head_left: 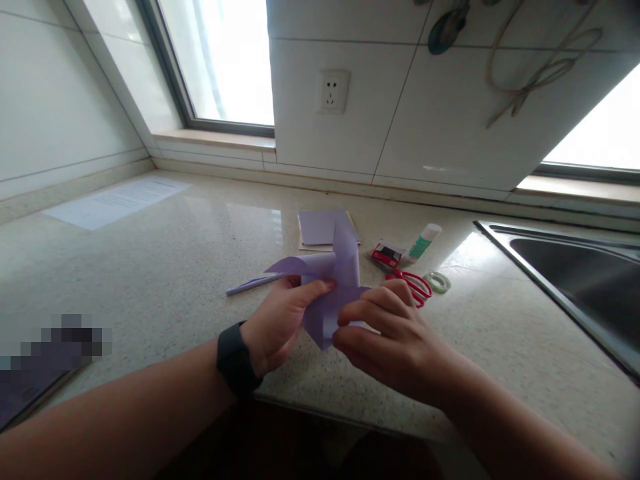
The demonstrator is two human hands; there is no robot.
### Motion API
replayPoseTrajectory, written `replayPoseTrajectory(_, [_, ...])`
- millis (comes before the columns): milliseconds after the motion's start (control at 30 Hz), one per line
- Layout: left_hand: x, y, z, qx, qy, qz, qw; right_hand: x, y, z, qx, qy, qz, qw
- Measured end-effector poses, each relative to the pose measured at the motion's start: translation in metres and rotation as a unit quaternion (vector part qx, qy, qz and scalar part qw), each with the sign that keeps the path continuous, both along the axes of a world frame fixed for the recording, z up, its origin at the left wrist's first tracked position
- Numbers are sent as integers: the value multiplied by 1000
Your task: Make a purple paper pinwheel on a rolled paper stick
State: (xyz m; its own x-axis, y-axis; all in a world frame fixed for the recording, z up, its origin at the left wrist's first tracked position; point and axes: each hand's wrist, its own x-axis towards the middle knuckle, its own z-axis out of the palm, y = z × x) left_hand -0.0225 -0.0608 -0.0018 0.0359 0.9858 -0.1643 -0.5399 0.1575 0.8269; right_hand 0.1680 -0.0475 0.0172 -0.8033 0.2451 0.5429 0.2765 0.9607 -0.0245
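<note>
A light purple paper pinwheel point(345, 257) with curved blades is held up over the counter. My left hand point(285, 307), with a dark watch band on its wrist, grips it, the thumb pressed near its middle. At its lower right blade, the fingers of my right hand point(383, 330) are curled and pinched on the paper; the fingertips are partly hidden. A rolled purple paper stick point(257, 283) lies on the counter behind my left hand. Beyond the pinwheel lies a stack of purple paper sheets point(317, 228).
Right of the pinwheel lie red-handled scissors point(415, 283), a small red box point(387, 253), a glue stick point(424, 243) and a roll of clear tape point(439, 281). A steel sink point(500, 240) borders the right side. A printed sheet point(117, 200) lies at the back left.
</note>
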Motion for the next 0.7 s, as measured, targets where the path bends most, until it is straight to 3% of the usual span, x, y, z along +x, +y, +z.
replayPoseTrajectory(200, [1,-3,-1,30,34,-16,999,-4,1,-3,-151,140,-91,974])
replayPoseTrajectory(367, [3,-6,1,28,61,-19,998,-9,4,-11,-240,168,-190,937])
replayPoseTrajectory(533, [5,-6,3,21,58,-23,998,-10,6,-17,-251,179,-220,926])
replayPoseTrajectory(700, [6,-7,3,13,58,-27,998,-9,6,-15,-210,173,-217,937])
